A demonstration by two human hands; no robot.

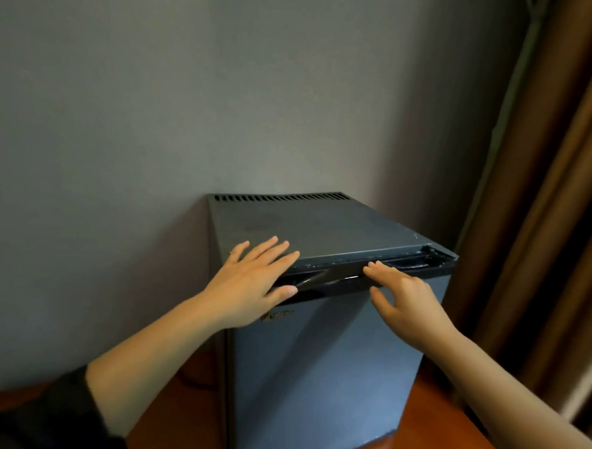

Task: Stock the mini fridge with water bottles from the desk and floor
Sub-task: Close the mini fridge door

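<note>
A dark grey mini fridge (325, 363) stands against the wall with its door closed. A black recessed handle strip (346, 278) runs along the door's top edge. My left hand (254, 280) lies flat with straight fingers on the fridge's front left top corner, thumb at the handle strip. My right hand (404, 295) is at the handle strip right of centre, fingers loosely spread and fingertips touching its upper edge, thumb hanging below. No water bottles are in view.
The fridge stands on a reddish-brown wooden surface (448, 438). A grey wall (191, 98) is behind it. Brown curtains (562, 221) hang close on the right. Vent slots (282, 198) line the fridge top's rear edge.
</note>
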